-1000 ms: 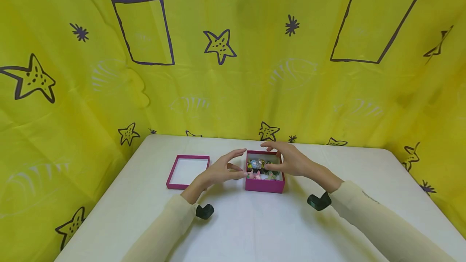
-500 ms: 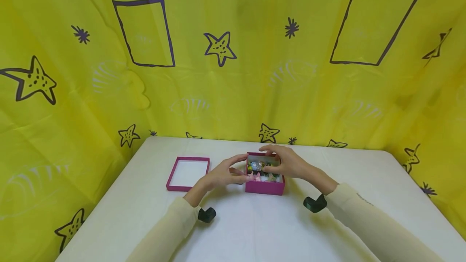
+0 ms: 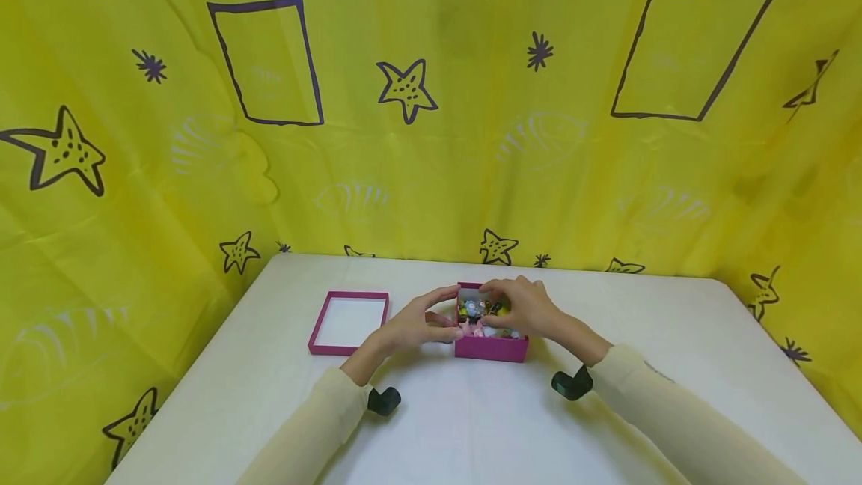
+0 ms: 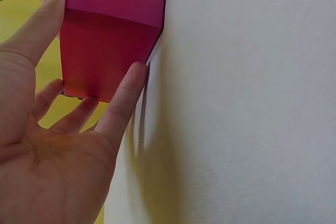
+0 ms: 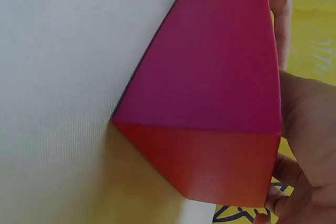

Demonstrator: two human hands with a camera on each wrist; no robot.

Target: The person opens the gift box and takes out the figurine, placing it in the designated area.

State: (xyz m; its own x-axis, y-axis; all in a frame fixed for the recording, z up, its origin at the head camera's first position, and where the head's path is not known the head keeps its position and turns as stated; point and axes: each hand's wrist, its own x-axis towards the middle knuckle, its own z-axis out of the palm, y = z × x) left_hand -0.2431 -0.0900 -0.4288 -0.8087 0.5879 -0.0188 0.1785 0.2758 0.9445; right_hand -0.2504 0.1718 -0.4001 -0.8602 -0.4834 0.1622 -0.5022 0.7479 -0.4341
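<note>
An uncovered magenta box (image 3: 491,349) stands on the table, holding several small figurines. Among them are a bluish-white one (image 3: 474,308) and a pink one (image 3: 478,328) with ear-like points. My left hand (image 3: 407,322) holds the box's left end, thumb at the near top corner and fingers along the far edge. Over the right part of the box, my right hand (image 3: 528,310) reaches in, thumb and index finger curved but apart above the figurines. Its fingertips are partly hidden behind the box wall in the right wrist view, where the hand (image 5: 310,140) is beside the far corner.
Left of the box lies a shallow magenta lid (image 3: 328,350), its white inside facing up. A white cloth covers the table (image 3: 465,425). Behind it hangs a yellow curtain (image 3: 444,171) with star drawings. Dark wrist devices (image 3: 572,383) sit below both sleeves.
My right hand has moved left and lower, further over the figurines. The left hand has shifted slightly right, onto the box's left end. Box and lid have stayed put.
</note>
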